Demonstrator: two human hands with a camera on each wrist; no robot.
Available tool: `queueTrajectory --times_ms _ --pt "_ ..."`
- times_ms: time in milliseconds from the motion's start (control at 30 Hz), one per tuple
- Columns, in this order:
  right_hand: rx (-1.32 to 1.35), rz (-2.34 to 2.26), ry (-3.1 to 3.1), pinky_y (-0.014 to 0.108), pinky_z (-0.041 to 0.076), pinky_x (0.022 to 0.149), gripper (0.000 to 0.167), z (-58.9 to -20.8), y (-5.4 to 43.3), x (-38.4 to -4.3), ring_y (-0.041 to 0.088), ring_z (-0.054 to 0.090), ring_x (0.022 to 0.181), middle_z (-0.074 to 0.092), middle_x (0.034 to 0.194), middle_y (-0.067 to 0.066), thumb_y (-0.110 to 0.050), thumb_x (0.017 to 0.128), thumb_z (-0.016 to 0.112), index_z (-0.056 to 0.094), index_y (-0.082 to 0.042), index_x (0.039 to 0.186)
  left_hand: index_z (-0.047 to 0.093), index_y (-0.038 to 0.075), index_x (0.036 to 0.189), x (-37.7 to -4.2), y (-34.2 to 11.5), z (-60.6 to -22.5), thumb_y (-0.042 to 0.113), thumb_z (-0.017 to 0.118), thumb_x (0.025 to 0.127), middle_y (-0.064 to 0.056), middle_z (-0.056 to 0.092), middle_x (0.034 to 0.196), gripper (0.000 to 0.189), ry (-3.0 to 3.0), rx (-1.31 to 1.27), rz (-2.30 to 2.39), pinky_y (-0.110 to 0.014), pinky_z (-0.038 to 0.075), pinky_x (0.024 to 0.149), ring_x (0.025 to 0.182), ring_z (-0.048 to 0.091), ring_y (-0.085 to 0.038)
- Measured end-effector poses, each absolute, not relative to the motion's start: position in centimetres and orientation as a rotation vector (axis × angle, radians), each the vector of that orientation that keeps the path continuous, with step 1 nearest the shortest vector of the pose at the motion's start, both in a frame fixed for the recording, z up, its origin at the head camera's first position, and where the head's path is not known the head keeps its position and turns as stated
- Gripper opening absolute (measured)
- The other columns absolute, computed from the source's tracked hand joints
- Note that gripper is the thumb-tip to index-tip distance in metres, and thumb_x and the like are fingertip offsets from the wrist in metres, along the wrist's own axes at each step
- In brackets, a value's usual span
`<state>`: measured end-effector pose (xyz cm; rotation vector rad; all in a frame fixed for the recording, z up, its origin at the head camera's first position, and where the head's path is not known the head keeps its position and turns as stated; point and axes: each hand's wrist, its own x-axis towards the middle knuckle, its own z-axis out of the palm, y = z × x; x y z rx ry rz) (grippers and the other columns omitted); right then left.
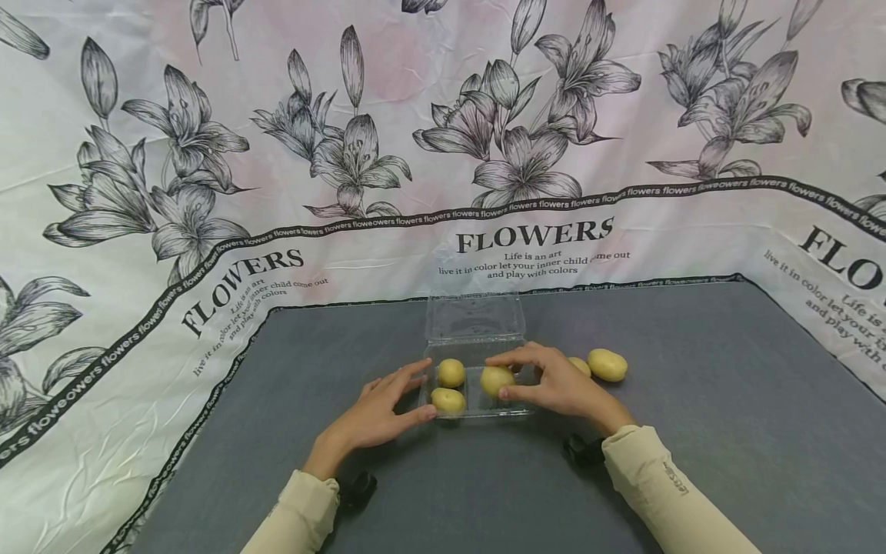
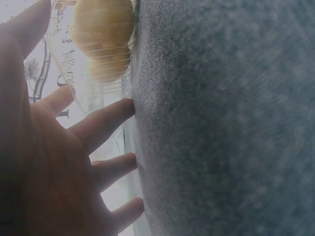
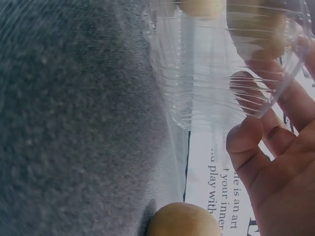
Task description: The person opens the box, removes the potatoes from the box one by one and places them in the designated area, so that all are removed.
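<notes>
A clear plastic clamshell box (image 1: 498, 412) sits on the table, its lid (image 1: 475, 317) folded back and away. Two yellow potatoes (image 1: 451, 372) lie in its left part, one behind the other. My right hand (image 1: 557, 382) pinches another potato (image 1: 495, 381) between thumb and fingers, in the right part of the box; the right wrist view shows this potato through the clear wall. At the box's left side is my left hand (image 1: 377, 415), its fingers (image 2: 106, 123) spread and holding nothing. Whether its fingertips touch the wall is hard to tell.
Right of the box, behind my right hand, lie a whole potato (image 1: 607, 365) and a partly hidden one (image 1: 580, 365). The grey tabletop (image 1: 471, 492) meets a white flower-printed cloth (image 1: 388, 261) at the back and sides.
</notes>
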<state>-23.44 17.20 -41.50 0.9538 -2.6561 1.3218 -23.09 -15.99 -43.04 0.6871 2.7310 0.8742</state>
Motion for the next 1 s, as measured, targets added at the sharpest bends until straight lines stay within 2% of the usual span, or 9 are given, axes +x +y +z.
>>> queueTrajectory --times_ms 167,300,400,500,733,1000 --pt "0.939 1.32 -2.659 0.026 0.044 0.07 0.048 -41.1 17.3 -23.5 0.026 0.06 0.102 0.069 0.115 -0.009 -0.033 0.087 0.083 0.07 -0.022 0.132 0.023 0.038 0.162 -23.1 -16.0 -43.0 0.066 0.06 0.094 0.004 0.046 0.159 0.082 2.739 0.689 0.873 -0.069 0.01 0.12 0.15 0.04 -0.021" --pt "0.909 1.314 -2.666 0.027 0.044 0.071 0.047 -40.8 17.6 -23.5 0.026 0.06 0.101 0.068 0.111 -0.01 -0.034 0.086 0.083 0.07 -0.026 0.131 0.023 0.037 0.162 -23.1 -16.1 -43.0 0.065 0.06 0.094 0.003 0.046 0.159 0.082 2.734 0.694 0.871 -0.069 0.01 0.12 0.151 0.04 -0.022" --pt "0.91 1.325 -2.634 0.028 0.044 0.07 0.046 -40.7 17.9 -23.5 0.027 0.06 0.098 0.068 0.108 -0.008 -0.03 0.087 0.083 0.071 -0.025 0.131 0.022 0.038 0.163 -23.1 -16.1 -43.0 0.066 0.059 0.094 0.004 0.045 0.16 0.083 2.728 0.692 0.866 -0.068 0.01 0.121 0.151 0.039 -0.02" --pt "0.924 1.343 -2.593 0.028 0.045 0.067 0.045 -40.6 18.0 -23.7 0.025 0.06 0.092 0.069 0.105 -0.004 -0.023 0.087 0.083 0.071 -0.021 0.13 0.022 0.039 0.162 -23.1 -16.1 -43.0 0.066 0.059 0.094 0.003 0.045 0.16 0.082 2.727 0.691 0.868 -0.068 0.01 0.121 0.151 0.039 -0.02" --pt "0.925 1.401 -2.567 0.025 0.045 0.053 0.042 -40.3 18.4 -23.7 0.009 0.053 0.07 0.068 0.099 0.002 -0.017 0.089 0.081 0.071 -0.016 0.13 0.022 0.04 0.162 -23.1 -16.1 -43.0 0.066 0.059 0.094 0.003 0.046 0.159 0.082 2.73 0.697 0.867 -0.069 0.01 0.12 0.151 0.039 -0.021" --pt "0.891 1.379 -2.617 0.027 0.048 0.055 0.045 -39.5 19.3 -23.5 0.009 0.055 0.065 0.071 0.1 0.001 -0.022 0.088 0.082 0.07 -0.018 0.131 0.022 0.041 0.162 -23.1 -16.2 -43.1 0.066 0.06 0.094 0.003 0.046 0.159 0.082 2.723 0.693 0.871 -0.068 0.01 0.121 0.151 0.039 -0.02"
